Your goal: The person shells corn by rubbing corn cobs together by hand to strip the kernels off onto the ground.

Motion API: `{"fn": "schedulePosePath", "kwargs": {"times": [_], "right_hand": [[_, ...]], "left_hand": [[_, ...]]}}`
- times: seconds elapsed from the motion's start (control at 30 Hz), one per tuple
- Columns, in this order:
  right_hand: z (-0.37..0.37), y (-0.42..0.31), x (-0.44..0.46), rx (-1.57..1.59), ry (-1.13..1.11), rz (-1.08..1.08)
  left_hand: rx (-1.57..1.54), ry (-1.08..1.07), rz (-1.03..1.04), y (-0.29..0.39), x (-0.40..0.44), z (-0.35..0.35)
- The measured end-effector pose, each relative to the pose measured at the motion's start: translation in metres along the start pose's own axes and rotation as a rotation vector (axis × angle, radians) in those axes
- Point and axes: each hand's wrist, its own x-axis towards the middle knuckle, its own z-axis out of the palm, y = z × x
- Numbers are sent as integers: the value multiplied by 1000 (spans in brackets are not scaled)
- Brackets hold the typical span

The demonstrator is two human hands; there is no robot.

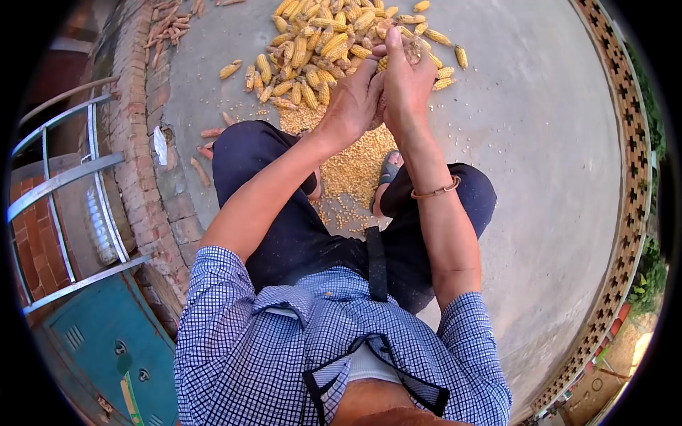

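My left hand (355, 101) and my right hand (410, 78) are pressed close together in front of the pile of yellow corn cobs (312, 53). Both have bent fingers around something brownish between the palms, mostly hidden, so I cannot make out what it is. Below them, loose corn kernels (352, 170) lie heaped on the concrete between my feet. Some cobs of the pile show just behind my right hand's fingertips.
Bare reddish cobs (167, 28) lie at the upper left, and a few more (201, 170) beside my left knee. A brick edging (135, 142), a metal ladder-like frame (96, 167) and a teal panel (114, 341) stand left. A perforated brick border (636, 177) curves along the right.
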Motion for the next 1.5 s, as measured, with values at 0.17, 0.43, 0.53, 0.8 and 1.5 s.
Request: {"fn": "schedulePosePath", "kwargs": {"times": [0.17, 0.43, 0.53, 0.8, 1.5], "right_hand": [[3, -4, -3, 41, 58, 47], [3, 19, 2, -160, 113, -248], [-4, 20, 4, -166, 119, -285], [-8, 22, 15, 42, 74, -114], [-3, 13, -2, -240, 168, -414]], "left_hand": [[224, 49, 94, 11, -7, -4], [205, 174, 162, 9, -3, -10], [178, 107, 193, -1, 3, -16], [-786, -222, -403, 29, -4, -33], [-435, -141, -416, 40, -10, -25]]}}
